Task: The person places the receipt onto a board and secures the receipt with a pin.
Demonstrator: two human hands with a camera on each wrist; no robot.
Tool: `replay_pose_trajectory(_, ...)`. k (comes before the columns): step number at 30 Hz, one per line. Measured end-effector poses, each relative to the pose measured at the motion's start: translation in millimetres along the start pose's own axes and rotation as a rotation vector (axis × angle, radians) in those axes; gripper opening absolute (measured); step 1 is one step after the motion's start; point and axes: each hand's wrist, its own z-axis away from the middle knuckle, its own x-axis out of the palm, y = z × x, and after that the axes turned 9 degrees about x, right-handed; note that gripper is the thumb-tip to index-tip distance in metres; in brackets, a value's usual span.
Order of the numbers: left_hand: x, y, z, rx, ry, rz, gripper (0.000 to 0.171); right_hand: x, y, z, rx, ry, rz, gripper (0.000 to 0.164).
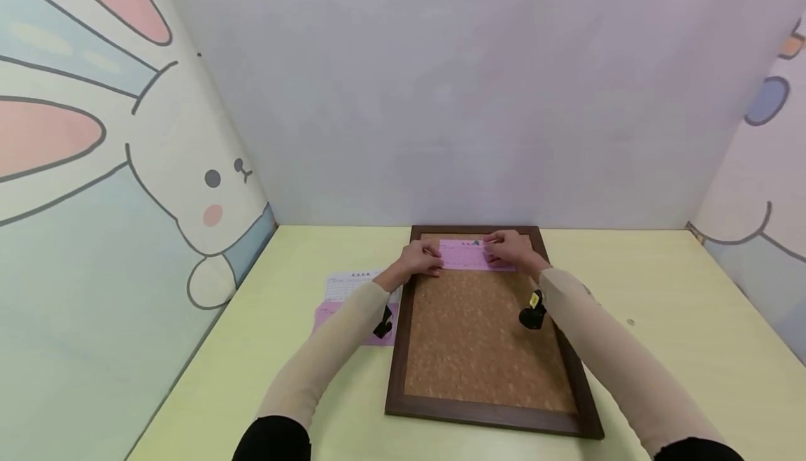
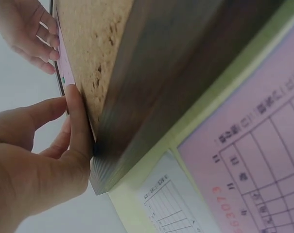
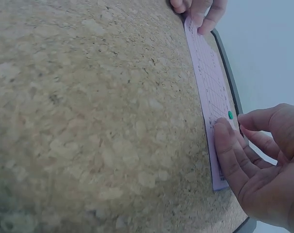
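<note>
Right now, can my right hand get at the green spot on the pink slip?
Probably yes: your right hand touches the pink slip, close beside the green spot, with nothing visible between them.

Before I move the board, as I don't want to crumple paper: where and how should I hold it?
Probably by the wooden frame, near the front of both long sides, coming from left and right: its edge is thick, the pink slip sits at the far end, loose papers lie farther up the left side.

Room opens over the brown-framed rectangular cork board point(image 1: 491, 349) at six o'clock, between beige sleeves point(image 1: 617, 359); lilac-grey wall point(image 1: 472, 97) blocks twelve.
</note>
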Motion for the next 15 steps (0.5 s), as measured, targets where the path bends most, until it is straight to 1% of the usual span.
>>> replay_pose_trajectory(4,0.5,2.1,1.0,-0.016,-0.024,-0.002,0.019,-4,3,6,-0.005,0.029,0.040,0.045)
replay_pose_trajectory(6,-0.1,2.4,2.6,-0.017,-0.028,0.003,0.020,-5,5,7,-0.009,0.026,0.036,0.045)
replay_pose_trajectory(11,-1.9,2.9,5.3,0.017,-0.036,-0.010,0.020,-7,12,6,-0.001,0.024,0.016,0.042)
replay_pose_trajectory(15,1.5,7.9,6.3,0.043,-0.053,-0.020,0.021,-13,14,11,0.015,0.034,0.021,0.040)
